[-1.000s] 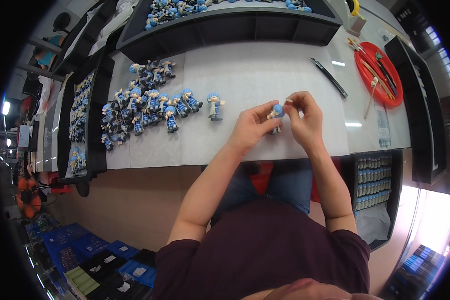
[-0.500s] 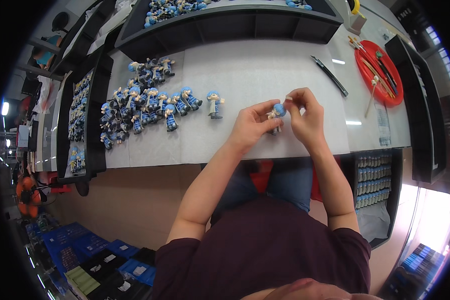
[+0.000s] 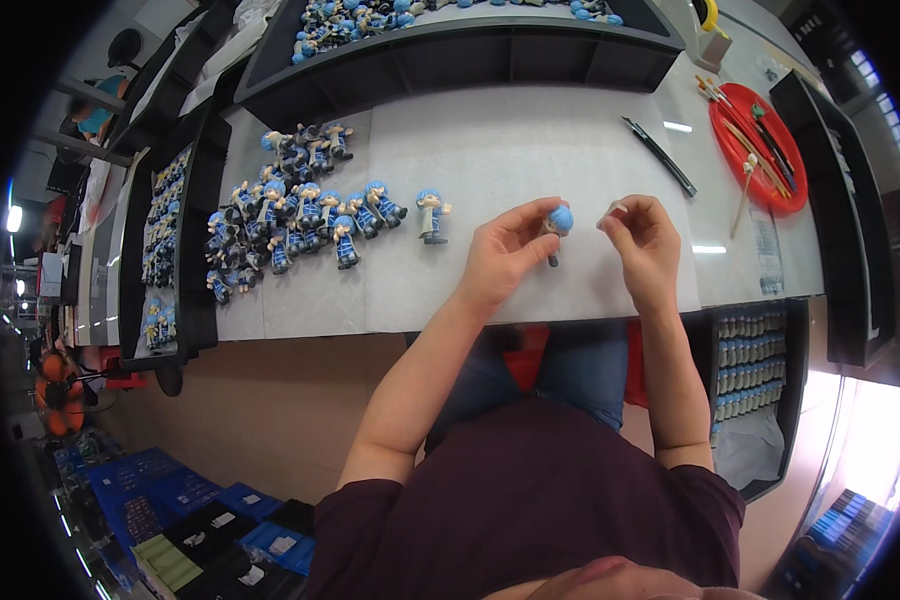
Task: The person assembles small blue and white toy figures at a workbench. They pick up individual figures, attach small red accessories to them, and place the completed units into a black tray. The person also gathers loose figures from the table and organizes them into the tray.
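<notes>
My left hand pinches a small blue-haired figurine above the white work surface, its head up and part of the body hidden by the fingers. To the right, my right hand is apart from the figurine, thumb and fingers closed on a tiny whitish piece too small to name. A single figurine stands left of my left hand. Farther left, a crowd of similar figurines in blue and grey covers the table.
A black tray of figurines spans the back. Another black tray stands at the left edge. A dark pen lies right of centre, near a red oval dish with brushes. Rows of figurines fill a lower right tray.
My right hand has drawn away from the figurine, to the right and slightly down. My left hand still holds the figurine, now turned a little. The view has shifted slightly.
</notes>
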{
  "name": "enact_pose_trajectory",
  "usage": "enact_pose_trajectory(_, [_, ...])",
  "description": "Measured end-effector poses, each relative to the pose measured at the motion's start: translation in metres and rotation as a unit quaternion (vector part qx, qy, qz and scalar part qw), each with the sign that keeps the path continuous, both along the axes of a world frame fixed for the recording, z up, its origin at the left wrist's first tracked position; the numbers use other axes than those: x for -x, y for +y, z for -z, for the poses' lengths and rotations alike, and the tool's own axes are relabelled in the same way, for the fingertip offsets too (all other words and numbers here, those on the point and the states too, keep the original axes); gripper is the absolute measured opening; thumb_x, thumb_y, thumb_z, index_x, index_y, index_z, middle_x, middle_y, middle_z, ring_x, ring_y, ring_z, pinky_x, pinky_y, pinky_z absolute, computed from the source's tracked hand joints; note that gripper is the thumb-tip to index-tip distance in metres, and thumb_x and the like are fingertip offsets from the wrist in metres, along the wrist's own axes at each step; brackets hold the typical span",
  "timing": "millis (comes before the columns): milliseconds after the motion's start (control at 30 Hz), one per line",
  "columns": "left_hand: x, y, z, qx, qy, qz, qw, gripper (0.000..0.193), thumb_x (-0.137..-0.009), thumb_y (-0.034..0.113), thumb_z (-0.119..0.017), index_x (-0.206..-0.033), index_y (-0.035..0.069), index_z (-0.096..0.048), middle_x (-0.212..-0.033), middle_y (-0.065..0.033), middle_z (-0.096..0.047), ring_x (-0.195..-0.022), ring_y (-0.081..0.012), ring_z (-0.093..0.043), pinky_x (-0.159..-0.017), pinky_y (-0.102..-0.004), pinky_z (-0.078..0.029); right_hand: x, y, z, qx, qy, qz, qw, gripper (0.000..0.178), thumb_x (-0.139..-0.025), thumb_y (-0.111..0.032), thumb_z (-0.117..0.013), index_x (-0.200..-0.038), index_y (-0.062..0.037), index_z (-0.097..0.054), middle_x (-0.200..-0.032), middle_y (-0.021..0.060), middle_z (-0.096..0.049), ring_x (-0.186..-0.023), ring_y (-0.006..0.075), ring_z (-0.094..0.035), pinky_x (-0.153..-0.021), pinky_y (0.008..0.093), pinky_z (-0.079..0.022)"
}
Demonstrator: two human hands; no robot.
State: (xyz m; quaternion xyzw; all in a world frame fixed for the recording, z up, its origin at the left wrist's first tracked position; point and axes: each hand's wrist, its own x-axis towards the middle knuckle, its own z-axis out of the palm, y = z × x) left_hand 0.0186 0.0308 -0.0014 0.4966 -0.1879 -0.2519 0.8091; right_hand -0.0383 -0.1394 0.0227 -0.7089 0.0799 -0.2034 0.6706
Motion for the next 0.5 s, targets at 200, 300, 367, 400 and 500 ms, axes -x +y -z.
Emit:
enact_pose_trajectory(200, [0.0043, -0.0020, -0.0049, 0.004, -0.017, -0.058, 0.998, 0.059, -0.069, -0.014, -0.064, -0.124, -0.002, -0.045, -0.115, -0.0126, -0.056, -0.102, -0.0167, -0.054, -0.089, -0.0294, -0.047, 0.0047, 0.0026, 0.0016, -0.024, 0.000, -0.008, 1.000, 0.013, -0.081, 0.004, -0.058, -0.092, 0.0002, -0.051, -0.082, 0.0043, -0.057, -0.078, 0.0117, -0.058, -0.073, 0.0242, -0.047])
enact_pose_trajectory(300, [0.0057, -0.0027, -0.0075, -0.007, 0.002, -0.058, 0.998, 0.060, -0.068, -0.015, -0.064, -0.123, -0.002, -0.046, -0.112, -0.0132, -0.056, -0.100, -0.0175, -0.054, -0.083, -0.0300, -0.051, 0.0054, 0.0027, 0.0033, -0.030, -0.002, -0.009, 1.000, 0.014, -0.081, 0.004, -0.058, -0.092, 0.0002, -0.051, -0.082, 0.0044, -0.057, -0.078, 0.0118, -0.058, -0.073, 0.0244, -0.047])
enact_pose_trajectory(367, [0.0060, -0.0030, -0.0074, -0.016, -0.009, -0.068, 0.998, 0.060, -0.067, -0.016, -0.064, -0.122, -0.002, -0.046, -0.111, -0.0133, -0.057, -0.099, -0.0179, -0.055, -0.080, -0.0299, -0.053, 0.0052, 0.0034, 0.0044, -0.033, -0.003, -0.010, 0.999, 0.014, -0.081, 0.004, -0.058, -0.092, 0.0002, -0.051, -0.082, 0.0044, -0.057, -0.078, 0.0118, -0.058, -0.073, 0.0245, -0.047])
enact_pose_trajectory(400, [0.0060, -0.0033, -0.0071, -0.020, -0.014, -0.073, 0.997, 0.060, -0.067, -0.016, -0.064, -0.122, -0.002, -0.047, -0.110, -0.0134, -0.057, -0.098, -0.0181, -0.055, -0.079, -0.0299, -0.053, 0.0051, 0.0038, 0.0049, -0.033, -0.003, -0.011, 0.999, 0.014, -0.081, 0.004, -0.058, -0.093, 0.0002, -0.051, -0.082, 0.0044, -0.057, -0.078, 0.0117, -0.058, -0.073, 0.0244, -0.047])
enact_pose_trajectory(500, [0.0056, -0.0036, -0.0034, -0.012, -0.019, -0.079, 0.997, 0.058, -0.067, -0.016, -0.064, -0.121, -0.002, -0.048, -0.109, -0.0125, -0.057, -0.096, -0.0169, -0.056, -0.079, -0.0298, -0.053, 0.0053, 0.0071, 0.0027, -0.041, -0.007, -0.018, 0.999, 0.014, -0.081, 0.005, -0.058, -0.093, 0.0004, -0.051, -0.082, 0.0043, -0.056, -0.078, 0.0118, -0.058, -0.073, 0.0243, -0.047])
